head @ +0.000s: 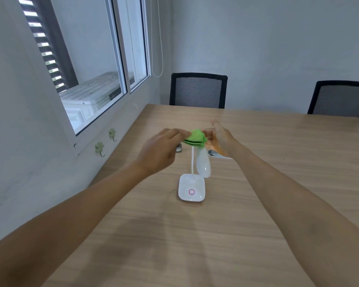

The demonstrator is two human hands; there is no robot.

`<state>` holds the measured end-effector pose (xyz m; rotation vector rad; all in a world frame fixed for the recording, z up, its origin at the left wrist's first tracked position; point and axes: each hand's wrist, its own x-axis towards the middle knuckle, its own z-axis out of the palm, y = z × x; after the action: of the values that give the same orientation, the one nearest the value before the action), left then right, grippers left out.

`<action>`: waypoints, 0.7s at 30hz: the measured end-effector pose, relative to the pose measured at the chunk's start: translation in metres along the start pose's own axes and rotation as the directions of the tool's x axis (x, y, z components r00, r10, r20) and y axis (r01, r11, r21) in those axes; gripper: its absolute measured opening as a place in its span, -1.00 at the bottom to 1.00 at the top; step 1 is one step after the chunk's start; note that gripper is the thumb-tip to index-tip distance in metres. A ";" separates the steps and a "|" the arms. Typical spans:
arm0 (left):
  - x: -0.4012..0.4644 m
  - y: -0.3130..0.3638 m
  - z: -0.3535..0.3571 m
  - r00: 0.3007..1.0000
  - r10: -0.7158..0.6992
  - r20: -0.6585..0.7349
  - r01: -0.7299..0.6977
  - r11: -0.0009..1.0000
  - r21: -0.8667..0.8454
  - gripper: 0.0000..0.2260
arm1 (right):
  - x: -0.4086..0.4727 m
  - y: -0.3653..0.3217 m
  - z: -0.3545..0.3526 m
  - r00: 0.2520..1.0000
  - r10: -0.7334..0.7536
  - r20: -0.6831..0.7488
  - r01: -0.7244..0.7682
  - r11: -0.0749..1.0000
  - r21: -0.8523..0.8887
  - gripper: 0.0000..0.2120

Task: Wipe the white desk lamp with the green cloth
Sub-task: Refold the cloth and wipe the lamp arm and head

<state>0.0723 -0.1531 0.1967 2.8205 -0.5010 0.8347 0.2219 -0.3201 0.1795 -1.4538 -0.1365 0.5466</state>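
A person reaches both bare arms out over a wooden surface (278, 154). Between the two hands sits the green cloth (195, 138), folded into a small layered wad and held in the air above the white desk lamp (192, 188). The left hand (164, 151) comes in from 8 o'clock, its fingers (179, 134) curled narrow and touching the cloth's left edge. The right hand (219, 139) comes in from 4 o'clock, palm turned inward, its fingers pinching the cloth's right side while one finger sticks up loose toward 12 o'clock. The lamp stands near the middle of the surface: its square base, marked with a pink ring, lies at 6 o'clock from the cloth, a thin neck rises from it, and the long lamp head hangs down just below the cloth. Two black mesh chairs (198, 91) stand at the far edge, toward 12 and 2 o'clock. A window (87, 65) fills the wall at 10 o'clock.
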 end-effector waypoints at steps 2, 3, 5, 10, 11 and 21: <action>0.000 0.004 0.007 0.999 0.041 0.028 -0.041 0.999 -0.008 -0.51 | -0.001 -0.001 -0.001 1.000 0.001 0.018 -0.001 1.000 0.001 -0.34; -0.002 0.005 0.009 0.996 0.079 0.042 -0.079 0.997 -0.007 -0.51 | -0.001 -0.001 -0.001 0.999 0.001 0.032 0.000 1.000 -0.019 -0.33; -0.008 0.006 0.011 0.983 0.172 0.068 -0.173 0.985 0.019 -0.48 | -0.001 -0.001 -0.002 0.999 -0.005 0.050 0.008 0.998 -0.067 -0.31; -0.030 0.007 0.011 0.921 0.367 0.131 -0.379 0.921 0.090 -0.48 | -0.002 -0.001 -0.001 0.999 -0.003 0.050 0.008 0.995 -0.099 -0.30; -0.034 0.006 0.010 0.904 0.406 0.135 -0.419 0.903 0.091 -0.48 | -0.002 -0.001 -0.001 0.999 0.001 0.049 0.004 0.995 -0.101 -0.30; -0.072 -0.008 0.000 0.861 0.509 0.006 -0.506 0.854 0.121 -0.60 | -0.008 -0.003 0.001 1.000 0.006 0.028 -0.004 0.997 -0.076 -0.32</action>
<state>0.0188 -0.1265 0.1564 2.8068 -1.2736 1.0116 0.2158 -0.3228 0.1847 -1.5212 -0.1774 0.5718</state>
